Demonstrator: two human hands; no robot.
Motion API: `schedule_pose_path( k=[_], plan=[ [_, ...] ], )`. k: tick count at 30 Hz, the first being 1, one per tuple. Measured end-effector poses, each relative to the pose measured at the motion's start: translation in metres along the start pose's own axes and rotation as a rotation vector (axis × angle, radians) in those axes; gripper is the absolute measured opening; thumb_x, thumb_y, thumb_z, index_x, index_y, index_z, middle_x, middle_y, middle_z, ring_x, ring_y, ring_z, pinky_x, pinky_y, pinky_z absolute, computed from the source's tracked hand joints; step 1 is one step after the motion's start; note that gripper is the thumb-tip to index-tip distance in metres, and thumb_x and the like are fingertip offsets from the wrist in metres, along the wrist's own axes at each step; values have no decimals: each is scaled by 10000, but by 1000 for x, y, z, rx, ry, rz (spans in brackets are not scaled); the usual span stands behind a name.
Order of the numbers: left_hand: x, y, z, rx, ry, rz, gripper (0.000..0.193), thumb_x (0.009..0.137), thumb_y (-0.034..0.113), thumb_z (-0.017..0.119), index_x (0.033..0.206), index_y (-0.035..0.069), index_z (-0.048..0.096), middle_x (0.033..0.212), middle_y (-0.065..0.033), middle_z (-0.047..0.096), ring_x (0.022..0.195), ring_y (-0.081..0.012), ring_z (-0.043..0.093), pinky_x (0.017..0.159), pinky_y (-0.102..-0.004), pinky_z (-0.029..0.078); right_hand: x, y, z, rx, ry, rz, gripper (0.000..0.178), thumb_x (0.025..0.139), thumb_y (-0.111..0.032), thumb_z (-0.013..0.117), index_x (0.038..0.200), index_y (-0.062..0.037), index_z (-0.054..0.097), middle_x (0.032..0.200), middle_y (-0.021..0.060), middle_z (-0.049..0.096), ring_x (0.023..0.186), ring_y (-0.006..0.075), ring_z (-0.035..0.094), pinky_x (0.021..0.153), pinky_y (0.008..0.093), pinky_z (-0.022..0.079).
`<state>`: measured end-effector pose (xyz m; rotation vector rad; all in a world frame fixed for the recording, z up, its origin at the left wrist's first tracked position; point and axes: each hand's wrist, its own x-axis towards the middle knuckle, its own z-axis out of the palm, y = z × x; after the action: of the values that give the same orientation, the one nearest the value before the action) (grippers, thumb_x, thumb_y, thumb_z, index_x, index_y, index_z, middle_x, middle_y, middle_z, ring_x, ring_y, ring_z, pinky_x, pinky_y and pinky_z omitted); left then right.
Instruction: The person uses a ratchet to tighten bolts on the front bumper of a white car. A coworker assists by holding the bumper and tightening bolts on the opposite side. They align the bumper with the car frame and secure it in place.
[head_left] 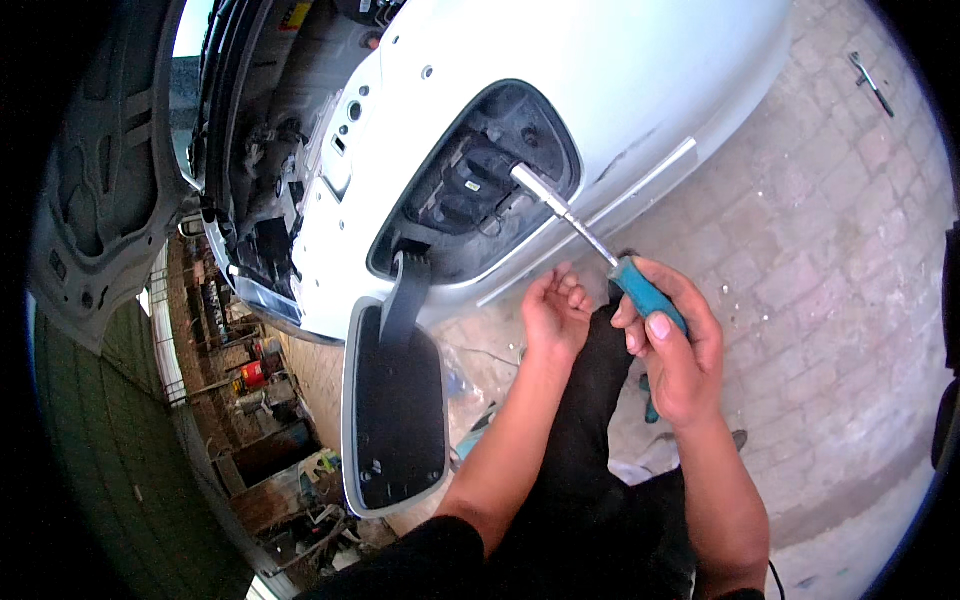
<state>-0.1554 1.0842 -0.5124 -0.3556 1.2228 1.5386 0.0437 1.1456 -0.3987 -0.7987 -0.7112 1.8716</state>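
Observation:
My right hand grips the teal handle of a socket driver. The driver's metal socket end reaches into the dark oval recess in the white car body, beside a black charging socket. Whether it sits on a fastener is hidden. Below the recess, my left hand is turned palm up with its fingers curled in, and nothing shows in it. A flap with a dark inner side hangs swung out from the recess on a black hinge arm.
A raised hood and the front compartment lie to the left. On the paved floor at the far right is a ratchet wrench. Another teal-handled thing shows beneath my right hand. Cluttered shelving with tools stands beyond the flap.

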Motion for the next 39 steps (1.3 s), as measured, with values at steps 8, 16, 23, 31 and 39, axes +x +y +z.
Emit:
schedule_pose_path(
  k=[8,16,23,31,39],
  plan=[
    [48,-17,-18,-229,104,-103,306,989,233,397,1065,18,601,1128,-126,682,673,-180,527,685,-326,458,-10,-11,-22,56,76,36,496,960,-231,553,1355,67,516,940,131,629,758,124,514,692,254,424],
    [67,-27,-33,-178,324,-65,522,1032,348,259,1339,-11,481,1345,-154,568,1024,-209,550,789,-355,445,-21,-3,-19,115,11,26,498,957,-239,567,1350,65,523,954,133,635,763,122,523,688,249,433],
    [108,-51,-27,-454,372,2,513,1010,488,264,1163,75,527,1002,-124,660,818,-208,588,710,-356,428,-33,15,-12,58,-45,43,514,964,-285,580,1344,57,529,942,114,649,742,108,534,676,246,443],
    [144,-53,-22,-562,531,71,260,963,383,467,1040,174,600,871,2,582,796,-178,533,756,-418,464,-45,30,-22,67,-109,101,418,979,-149,585,1358,23,548,1053,58,655,878,95,567,783,252,471],
    [171,-56,-26,-615,463,109,305,942,406,489,1037,169,655,923,-28,652,811,-210,597,727,-452,492,-23,17,-6,-46,-111,2,464,982,-145,562,1397,57,506,1103,130,665,877,143,612,809,289,500]
  ],
)
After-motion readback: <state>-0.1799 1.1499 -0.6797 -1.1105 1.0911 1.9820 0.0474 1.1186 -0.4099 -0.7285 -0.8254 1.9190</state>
